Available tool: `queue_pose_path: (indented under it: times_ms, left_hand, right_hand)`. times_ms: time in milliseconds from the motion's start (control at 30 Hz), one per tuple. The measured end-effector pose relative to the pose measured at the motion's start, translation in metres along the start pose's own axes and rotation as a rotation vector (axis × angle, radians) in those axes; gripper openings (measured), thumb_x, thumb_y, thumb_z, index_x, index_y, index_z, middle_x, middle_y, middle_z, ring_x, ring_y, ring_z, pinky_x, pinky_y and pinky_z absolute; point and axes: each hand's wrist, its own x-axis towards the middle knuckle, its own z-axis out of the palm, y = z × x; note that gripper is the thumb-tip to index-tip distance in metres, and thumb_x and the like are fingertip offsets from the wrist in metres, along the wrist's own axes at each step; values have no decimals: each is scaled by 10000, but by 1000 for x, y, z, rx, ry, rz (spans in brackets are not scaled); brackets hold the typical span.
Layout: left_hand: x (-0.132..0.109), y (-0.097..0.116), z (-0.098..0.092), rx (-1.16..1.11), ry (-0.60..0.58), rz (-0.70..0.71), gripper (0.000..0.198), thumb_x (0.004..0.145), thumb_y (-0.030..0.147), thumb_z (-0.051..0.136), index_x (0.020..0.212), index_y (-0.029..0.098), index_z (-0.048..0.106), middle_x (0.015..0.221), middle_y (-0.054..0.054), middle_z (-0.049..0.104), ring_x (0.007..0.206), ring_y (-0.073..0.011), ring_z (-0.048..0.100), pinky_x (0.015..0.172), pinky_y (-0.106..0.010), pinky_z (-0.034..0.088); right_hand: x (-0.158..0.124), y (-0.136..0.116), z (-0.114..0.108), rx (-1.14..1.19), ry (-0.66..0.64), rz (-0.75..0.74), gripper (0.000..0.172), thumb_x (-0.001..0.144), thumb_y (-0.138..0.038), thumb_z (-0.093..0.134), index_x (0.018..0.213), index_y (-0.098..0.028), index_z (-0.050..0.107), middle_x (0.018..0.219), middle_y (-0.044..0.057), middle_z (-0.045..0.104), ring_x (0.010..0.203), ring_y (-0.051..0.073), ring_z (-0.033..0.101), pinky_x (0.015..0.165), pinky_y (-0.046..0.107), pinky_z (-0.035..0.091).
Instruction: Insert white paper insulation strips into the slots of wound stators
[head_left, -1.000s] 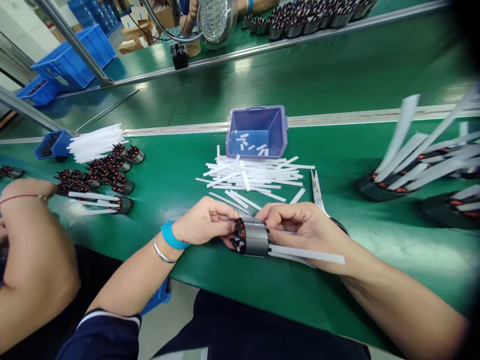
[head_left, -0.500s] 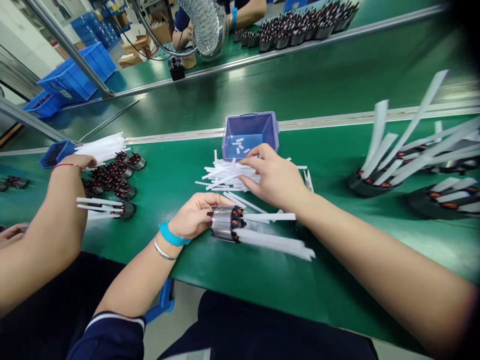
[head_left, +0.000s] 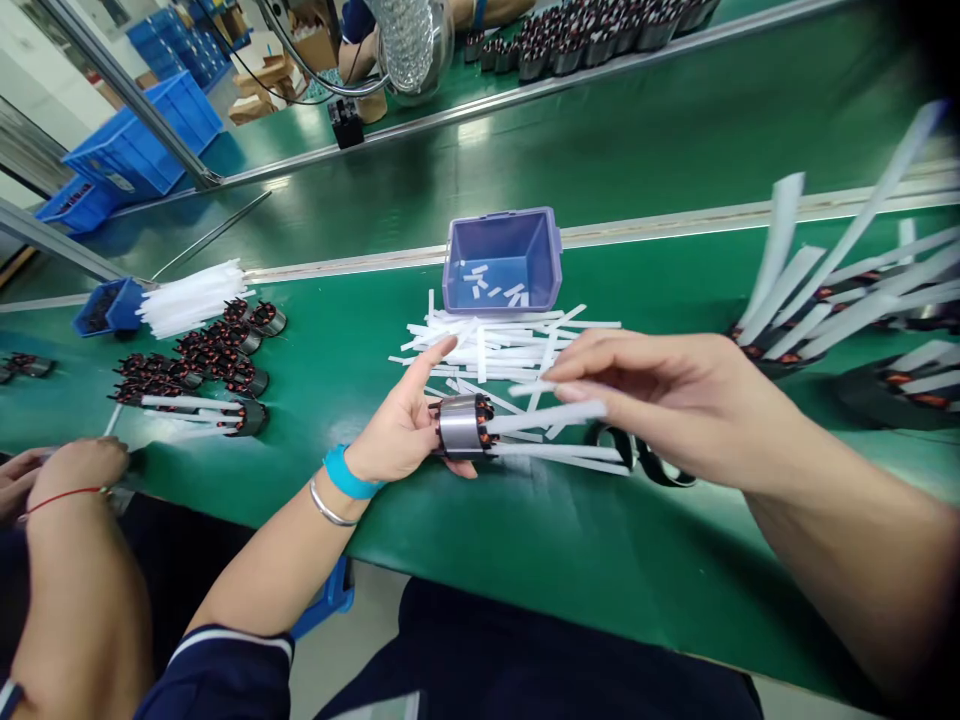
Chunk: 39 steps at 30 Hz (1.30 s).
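My left hand [head_left: 401,420] grips a metal stator [head_left: 461,425] with copper windings, holding it on its side above the green table; the index finger sticks up. Two white paper strips [head_left: 559,458] stick out of the stator to the right. My right hand [head_left: 667,395] pinches one more white strip [head_left: 547,415] and holds its end at the stator. A loose pile of white strips [head_left: 502,345] lies just behind both hands. Black-handled scissors [head_left: 649,462] lie on the table under my right hand.
A purple bin [head_left: 501,262] with short white offcuts stands behind the pile. Stators with strips [head_left: 832,320] lie at the right. At the left are several dark stators [head_left: 202,355], a strip bundle [head_left: 191,295] and a small blue bin [head_left: 105,305]. Another person's arm [head_left: 71,570] works at lower left.
My right hand left the strip pile and came back to the stator holding one white strip. The other person's hand drew back from the left stators toward the table's edge.
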Motion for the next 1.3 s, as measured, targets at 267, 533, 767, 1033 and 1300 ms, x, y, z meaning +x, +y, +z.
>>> queue_pose_path:
  times_ms: [267,533,767,1033,1300]
  left_hand:
    - [3,-11,3,-111,-82,-21,357,697,212,774,1028,163,651,951,-61,712,696,-181,718,572,-280,629]
    - [3,-16,14,42,-37,11,431,718,229,761,1114,126,629,930,-102,718,685,-186,727,565,-210,577]
    - [0,-24,21,224,113,79,379,713,170,653,1086,105,668,873,-89,712,651,-142,674,580,-229,560]
    - [0,-30,18,371,113,199,262,748,139,576,991,103,666,688,-26,632,556,-82,568,535,-174,471]
    - [1,-25,21,281,128,155,150,700,83,593,836,94,653,626,8,585,500,-50,488,470,-153,412]
  right_hand:
    - [-14,-3,16,-67,-131,24,141,786,-341,661,721,-217,679,697,23,667,587,135,587,529,244,450]
    - [-20,8,37,-108,103,76,57,670,-228,598,627,-197,617,581,-8,633,494,114,548,452,209,403]
    - [-31,27,38,-127,138,151,130,698,-340,684,685,-219,640,615,-1,647,503,136,578,466,221,439]
    - [-31,35,37,-215,37,91,61,741,-254,683,784,-279,648,834,1,678,708,144,647,628,208,509]
    - [-25,35,36,-75,-56,106,34,744,-260,682,750,-292,678,833,21,703,705,149,664,602,185,521]
